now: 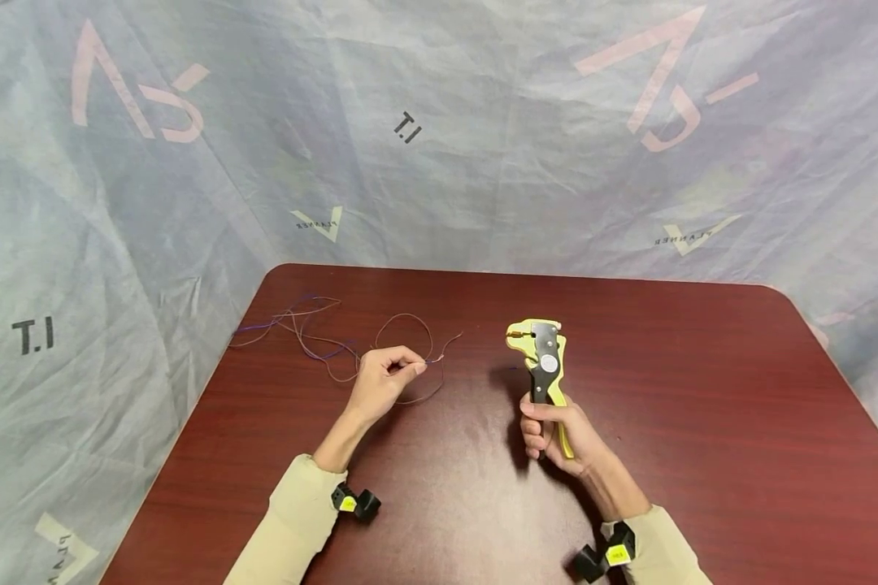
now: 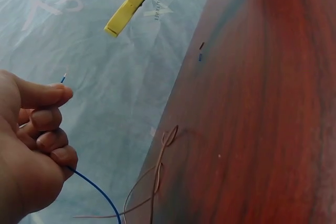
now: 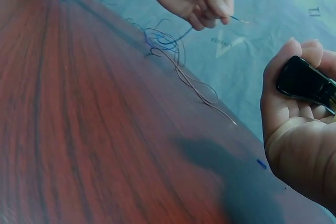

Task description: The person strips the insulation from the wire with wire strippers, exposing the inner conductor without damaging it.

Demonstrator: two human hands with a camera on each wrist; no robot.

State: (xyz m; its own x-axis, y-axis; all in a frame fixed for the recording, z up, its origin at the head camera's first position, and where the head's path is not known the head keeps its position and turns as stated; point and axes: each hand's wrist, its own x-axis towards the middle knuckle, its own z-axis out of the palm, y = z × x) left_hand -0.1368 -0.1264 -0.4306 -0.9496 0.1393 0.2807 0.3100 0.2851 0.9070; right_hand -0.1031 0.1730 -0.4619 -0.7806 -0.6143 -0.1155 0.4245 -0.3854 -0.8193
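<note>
Between thumb and forefinger, my left hand pinches a thin blue wire above the table. Its short tip, bare and light metal at the very end, sticks out past the fingertips in the left wrist view; the rest trails down below the palm. My right hand grips a yellow and black wire stripper by its handles, head up, a hand's width or more right of the wire tip. A thin brown wire lies looped on the table near my left hand.
Tangled blue and brown wires spread over the left side of the dark red table. A small blue scrap lies on the tabletop near the right hand. Grey printed sheeting hangs behind the table and along its sides.
</note>
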